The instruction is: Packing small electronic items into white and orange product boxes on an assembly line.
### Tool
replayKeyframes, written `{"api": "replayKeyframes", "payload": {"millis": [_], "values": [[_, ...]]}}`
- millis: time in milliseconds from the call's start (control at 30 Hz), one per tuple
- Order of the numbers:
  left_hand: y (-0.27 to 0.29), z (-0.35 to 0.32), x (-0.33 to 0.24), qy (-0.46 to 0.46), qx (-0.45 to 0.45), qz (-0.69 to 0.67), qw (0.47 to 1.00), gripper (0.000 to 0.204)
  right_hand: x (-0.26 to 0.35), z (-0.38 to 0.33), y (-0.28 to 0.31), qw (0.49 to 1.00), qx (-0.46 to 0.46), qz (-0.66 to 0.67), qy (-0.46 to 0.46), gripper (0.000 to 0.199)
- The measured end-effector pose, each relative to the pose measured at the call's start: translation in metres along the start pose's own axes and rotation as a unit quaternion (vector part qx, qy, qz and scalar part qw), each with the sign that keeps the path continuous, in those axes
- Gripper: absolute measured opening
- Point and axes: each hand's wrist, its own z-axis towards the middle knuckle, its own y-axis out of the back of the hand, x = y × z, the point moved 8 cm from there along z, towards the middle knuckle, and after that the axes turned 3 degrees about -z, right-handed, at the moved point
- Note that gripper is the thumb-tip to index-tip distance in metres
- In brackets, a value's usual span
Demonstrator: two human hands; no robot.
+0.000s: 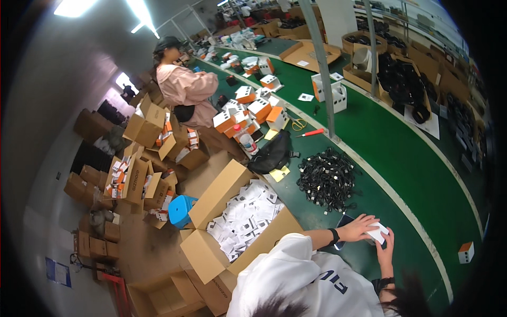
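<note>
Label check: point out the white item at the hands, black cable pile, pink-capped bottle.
White item [377, 233], head view: visible face.
Black cable pile [326, 180], head view: middle.
Pink-capped bottle [246, 141], head view: body.

Ceiling lights [140, 17] between ten and eleven o'clock burn out to plain white; a window [122, 79] at ten glares with a purplish cast. The wall [39, 153] at nine sits in dim grey. Light across the table [374, 207] is fairly even, and the left hand [360, 228] at four reads clearly. Fisheye distortion bends straight edges; the rim blackens; far detail near twelve softens.
</note>
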Motion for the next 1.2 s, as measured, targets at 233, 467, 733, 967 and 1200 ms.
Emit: {"api": "replayKeyframes", "payload": {"millis": [233,467,733,967,1200], "values": [[-0.003,0.004,0.004,-0.023,0.027,0.050,0.998,0.042,-0.007,0.000,-0.006,0.997,-0.044,-0.038,0.058,0.034],[-0.017,-0.006,-0.005,-0.064,-0.012,0.154,0.986,0.043,0.017,-0.003,-0.009,0.998,-0.032,-0.058,0.014,0.039],[-0.012,0.001,-0.008,-0.007,0.034,0.128,0.991,0.048,0.021,-0.003,-0.003,0.996,-0.053,-0.070,0.021,0.028],[0.039,0.017,0.039,0.108,-0.114,-0.017,0.987,0.039,0.010,0.063,0.035,0.993,0.033,-0.032,-0.107,0.073],[0.168,0.092,0.209,0.245,-0.342,-0.022,0.907,0.043,-0.157,0.090,0.209,0.967,-0.151,-0.100,-0.181,0.072]]}}
